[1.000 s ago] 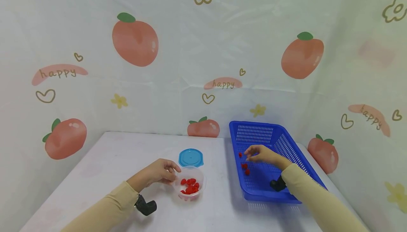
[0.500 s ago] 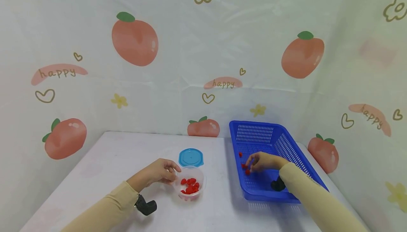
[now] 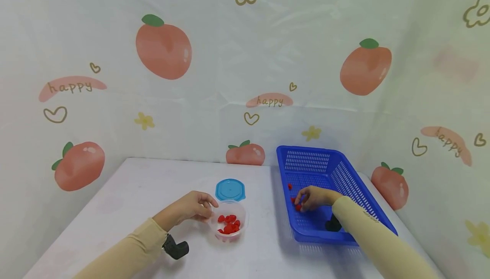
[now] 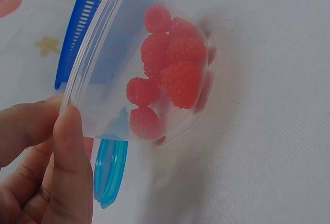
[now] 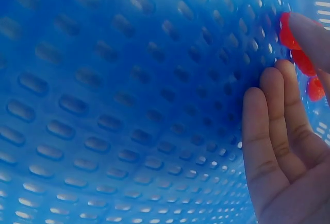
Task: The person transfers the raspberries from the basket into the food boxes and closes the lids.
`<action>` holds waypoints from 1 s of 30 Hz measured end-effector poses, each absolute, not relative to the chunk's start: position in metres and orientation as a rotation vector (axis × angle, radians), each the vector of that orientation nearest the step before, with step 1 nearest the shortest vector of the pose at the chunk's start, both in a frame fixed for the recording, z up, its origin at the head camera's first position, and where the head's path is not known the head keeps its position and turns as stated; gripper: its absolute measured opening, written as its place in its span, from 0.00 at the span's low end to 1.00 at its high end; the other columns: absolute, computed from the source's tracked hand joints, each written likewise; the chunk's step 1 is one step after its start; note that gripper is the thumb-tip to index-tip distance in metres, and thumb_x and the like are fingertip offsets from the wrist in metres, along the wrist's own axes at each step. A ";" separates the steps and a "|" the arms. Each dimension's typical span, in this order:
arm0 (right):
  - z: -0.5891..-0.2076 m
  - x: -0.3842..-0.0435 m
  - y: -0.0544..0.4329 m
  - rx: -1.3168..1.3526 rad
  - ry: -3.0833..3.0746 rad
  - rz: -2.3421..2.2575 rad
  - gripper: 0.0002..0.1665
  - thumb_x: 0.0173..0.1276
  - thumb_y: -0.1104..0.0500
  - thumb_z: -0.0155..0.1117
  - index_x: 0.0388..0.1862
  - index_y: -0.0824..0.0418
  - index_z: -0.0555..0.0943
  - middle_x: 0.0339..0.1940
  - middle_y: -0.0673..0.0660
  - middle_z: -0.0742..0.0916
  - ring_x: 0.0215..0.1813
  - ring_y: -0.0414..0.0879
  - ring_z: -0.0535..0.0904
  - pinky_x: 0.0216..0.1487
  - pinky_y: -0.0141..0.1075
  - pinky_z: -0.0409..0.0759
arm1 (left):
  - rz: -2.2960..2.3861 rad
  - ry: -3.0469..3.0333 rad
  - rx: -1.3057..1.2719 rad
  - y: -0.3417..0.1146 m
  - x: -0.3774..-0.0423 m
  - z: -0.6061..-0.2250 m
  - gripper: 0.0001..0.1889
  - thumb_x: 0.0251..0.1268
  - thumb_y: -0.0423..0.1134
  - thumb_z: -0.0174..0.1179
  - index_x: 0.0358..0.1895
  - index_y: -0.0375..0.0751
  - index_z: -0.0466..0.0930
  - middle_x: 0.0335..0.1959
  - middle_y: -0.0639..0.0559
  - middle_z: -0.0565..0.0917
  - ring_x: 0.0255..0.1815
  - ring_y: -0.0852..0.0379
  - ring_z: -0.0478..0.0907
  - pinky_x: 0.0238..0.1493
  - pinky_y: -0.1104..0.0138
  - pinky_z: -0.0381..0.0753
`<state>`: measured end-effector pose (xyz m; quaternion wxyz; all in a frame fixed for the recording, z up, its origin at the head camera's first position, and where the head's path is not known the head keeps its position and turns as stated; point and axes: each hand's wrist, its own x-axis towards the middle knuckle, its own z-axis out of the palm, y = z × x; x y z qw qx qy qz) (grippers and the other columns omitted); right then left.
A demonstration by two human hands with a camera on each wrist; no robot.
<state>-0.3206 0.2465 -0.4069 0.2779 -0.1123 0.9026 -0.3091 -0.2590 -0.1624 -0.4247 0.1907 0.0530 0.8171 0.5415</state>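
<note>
Raspberries [image 3: 228, 228]: some in clear tub [image 4: 103, 95], others in blue basket [image 3: 325, 237].
L hand [image 3: 190, 206] pinches tub rim; R hand [image 3: 314, 198] is at basket raspberries, grasp vs. mere touch unclear, digits partly cut off in R wrist view. Light pinch w/ tub held steady would prob. avoid squashing; exact no. near R hand hard to count.
</note>
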 end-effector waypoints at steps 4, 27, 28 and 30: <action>-0.409 -0.322 0.248 -0.318 2.415 -0.846 0.08 0.60 0.67 0.67 0.40 0.62 0.82 0.34 0.54 0.81 0.37 0.45 0.76 0.43 0.37 0.82 | 1.527 2.283 0.170 -0.163 -0.259 -0.424 0.13 0.57 0.30 0.65 0.47 0.33 0.80 0.28 0.47 0.78 0.27 0.55 0.79 0.35 0.66 0.85; -0.401 -0.329 0.270 -0.377 2.236 -1.140 0.09 0.67 0.65 0.60 0.43 0.71 0.77 0.35 0.56 0.83 0.38 0.45 0.78 0.45 0.39 0.82 | 1.519 2.294 0.161 -0.163 -0.259 -0.425 0.13 0.57 0.30 0.66 0.46 0.34 0.80 0.29 0.47 0.78 0.28 0.55 0.79 0.35 0.66 0.85; -0.399 -0.330 0.271 -0.389 2.227 -1.175 0.10 0.68 0.65 0.59 0.43 0.71 0.76 0.35 0.56 0.82 0.38 0.46 0.78 0.45 0.39 0.82 | 1.517 2.295 0.159 -0.163 -0.259 -0.425 0.13 0.57 0.30 0.66 0.46 0.34 0.80 0.29 0.47 0.78 0.28 0.54 0.79 0.35 0.66 0.85; -0.395 -0.330 0.271 -0.413 2.218 -1.244 0.10 0.68 0.65 0.58 0.45 0.71 0.75 0.36 0.57 0.82 0.39 0.47 0.78 0.46 0.39 0.82 | 1.513 2.297 0.156 -0.163 -0.260 -0.424 0.13 0.57 0.30 0.66 0.46 0.34 0.80 0.29 0.47 0.78 0.28 0.55 0.79 0.35 0.66 0.85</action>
